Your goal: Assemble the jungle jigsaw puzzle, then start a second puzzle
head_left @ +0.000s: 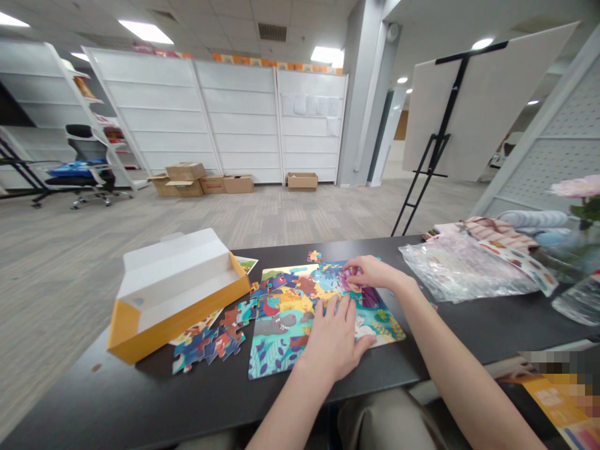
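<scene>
Room: 3 white shelving panels [241,119] along the back wall, sheets of paper pinned to the rightmost one. 1 easel [469,106] holding a large white board, right side. 1 office chair [87,169] far left. 5 cardboard boxes [204,181] on the carpet by the panels, one stacked on top, one set apart to the right.

Dark table [79,400] in front of the person. On it: 1 open yellow-and-white box [175,290], left. 1 jigsaw puzzle [285,312] on its backing board, mid-table, mostly assembled. Box stands just left of the puzzle, with a heap of loose pieces [209,345] between them at the near side. 1 clear plastic bag [462,269] right of the puzzle, 1 printed sticker strip [520,265] lying on it. 1 pink flower [576,186] at far right.

Left hand [334,337] flat on the puzzle's lower middle, fingers spread. Right hand [370,273] curled over the upper right, fingertips [349,270] on purple pieces; pinch or plain touch, cannot tell. 1 loose piece [314,256] sits just beyond the puzzle's far edge.
</scene>
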